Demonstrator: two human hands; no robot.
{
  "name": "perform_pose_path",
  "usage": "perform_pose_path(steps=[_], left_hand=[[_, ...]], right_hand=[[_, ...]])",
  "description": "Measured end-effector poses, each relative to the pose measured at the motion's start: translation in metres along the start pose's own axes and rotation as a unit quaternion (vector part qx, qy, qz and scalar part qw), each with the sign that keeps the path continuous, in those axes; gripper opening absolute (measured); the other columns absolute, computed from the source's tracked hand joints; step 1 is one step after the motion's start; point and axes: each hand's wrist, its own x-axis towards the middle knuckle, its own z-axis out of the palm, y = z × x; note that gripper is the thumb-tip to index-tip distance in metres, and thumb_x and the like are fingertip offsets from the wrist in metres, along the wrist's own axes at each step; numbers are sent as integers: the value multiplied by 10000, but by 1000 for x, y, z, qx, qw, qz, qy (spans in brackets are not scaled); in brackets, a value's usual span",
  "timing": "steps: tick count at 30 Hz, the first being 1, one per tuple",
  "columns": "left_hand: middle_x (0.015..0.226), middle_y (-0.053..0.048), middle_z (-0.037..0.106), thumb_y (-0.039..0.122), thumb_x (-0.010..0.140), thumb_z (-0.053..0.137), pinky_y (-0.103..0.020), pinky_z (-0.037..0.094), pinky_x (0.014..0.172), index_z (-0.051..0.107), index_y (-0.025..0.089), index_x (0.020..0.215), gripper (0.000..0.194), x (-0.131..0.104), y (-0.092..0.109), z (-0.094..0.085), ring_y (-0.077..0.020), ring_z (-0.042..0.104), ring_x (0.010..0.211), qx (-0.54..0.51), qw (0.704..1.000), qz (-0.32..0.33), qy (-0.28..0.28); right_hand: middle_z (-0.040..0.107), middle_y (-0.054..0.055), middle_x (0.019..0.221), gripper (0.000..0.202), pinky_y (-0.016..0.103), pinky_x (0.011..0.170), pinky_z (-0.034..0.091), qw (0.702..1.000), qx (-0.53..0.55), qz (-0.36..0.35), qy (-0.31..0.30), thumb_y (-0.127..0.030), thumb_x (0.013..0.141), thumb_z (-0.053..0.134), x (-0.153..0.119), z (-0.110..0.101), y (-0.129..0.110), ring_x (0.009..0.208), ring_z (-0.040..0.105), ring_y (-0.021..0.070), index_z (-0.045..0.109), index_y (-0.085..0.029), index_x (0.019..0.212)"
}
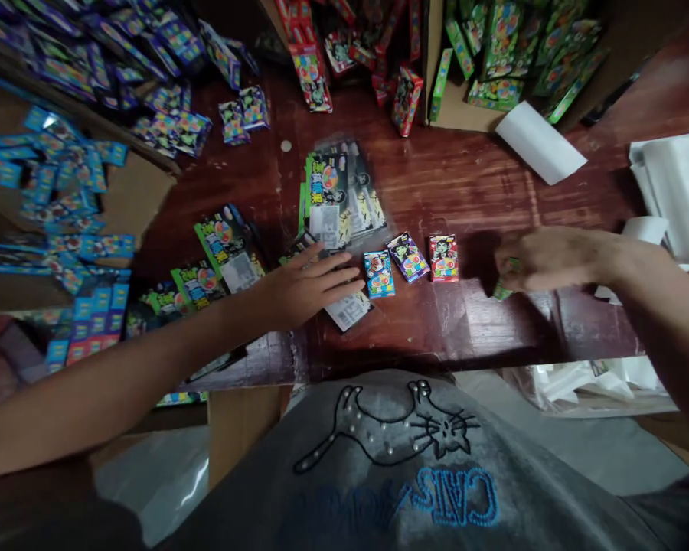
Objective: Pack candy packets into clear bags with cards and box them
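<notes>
My left hand (pixel 315 287) lies with its fingers stretched out over a printed plastic pouch (pixel 347 312), part of which it hides. Just right of its fingertips are a blue candy box (pixel 380 274), a purple candy box (pixel 407 257) and a red candy box (pixel 443 258), side by side on the table. Further right, my right hand (pixel 531 260) has its fingers closed around a small green candy box (pixel 505 279), which is mostly covered by the fingers. Beyond my left hand lies a stack of printed pouches (pixel 327 191).
Purple boxes (pixel 166 46) and blue boxes (pixel 63 176) fill cartons at the left. Red boxes (pixel 313 76) and a carton of green boxes (pixel 502 46) stand at the back. White paper (pixel 543 141) lies back right. More pouches (pixel 226 245) sit left on the wooden table (pixel 436 184).
</notes>
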Motion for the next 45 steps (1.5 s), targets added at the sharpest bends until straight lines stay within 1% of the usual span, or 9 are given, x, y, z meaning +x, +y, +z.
perform_pose_path(steps=[2,4,7,12,19,22,30,37,45], left_hand=[[1567,-82,654,67,908,589,-603,247,1363,565,278,1583,708,7,10,-2,-293,510,1556,-7,1000,17,9],[1534,-125,665,136,889,665,-596,251,1350,539,223,1597,724,7,26,-10,-320,553,1501,-7,1000,8,20],[1529,-188,638,307,893,746,-566,379,1257,492,149,1620,786,-4,61,-18,-379,595,1403,-23,997,-66,39],[1490,-243,609,463,919,750,-530,488,1132,425,74,1638,879,-18,107,10,-400,598,1314,-86,968,-229,46],[1537,-241,543,653,878,791,-597,477,1153,308,129,1700,1087,-28,129,70,-434,549,1352,-164,902,-391,75],[1535,-223,548,606,855,837,-587,464,1168,298,164,1707,1101,-31,135,74,-419,544,1360,-173,893,-399,116],[1535,-219,554,477,869,849,-560,427,1201,347,147,1688,1016,-30,125,67,-411,539,1374,-193,909,-348,125],[1558,-236,542,487,888,820,-561,418,1192,379,126,1675,972,-28,117,69,-421,526,1392,-193,921,-316,118],[1577,-231,539,469,884,824,-574,372,1200,393,151,1677,957,-24,113,68,-428,511,1413,-194,926,-305,113]], right_hand=[[775,160,1009,445,433,848,552,998,-38,41,-27,-511,929,717,19,-2,0,840,702,265,746,-129,1155],[692,278,1334,790,554,1013,523,992,-90,54,66,-661,941,680,33,1,-6,1132,690,395,609,-61,1449],[446,278,1678,1068,705,1184,388,973,-110,-43,198,-844,911,596,48,18,-29,1482,469,521,369,-152,1692],[226,141,1838,940,688,1316,252,955,-84,-244,143,-798,982,515,94,57,-81,1674,218,441,280,-293,1739],[466,237,1679,742,732,1274,326,958,-37,-247,141,-495,1031,594,116,70,-96,1516,467,455,428,-158,1672],[540,227,1596,805,744,1258,373,959,29,-216,181,-568,995,662,104,72,-102,1472,514,457,441,-176,1663],[675,105,1543,777,763,1357,112,954,41,-269,130,-657,980,689,78,85,-136,1443,602,372,497,-296,1641],[268,203,1804,1159,852,1300,65,972,-4,-200,119,-716,933,705,51,74,-118,1651,307,491,77,-241,1783],[263,154,1818,860,670,1337,332,964,-1,-265,24,-213,1005,601,47,55,-77,1639,394,368,206,-235,1769]])
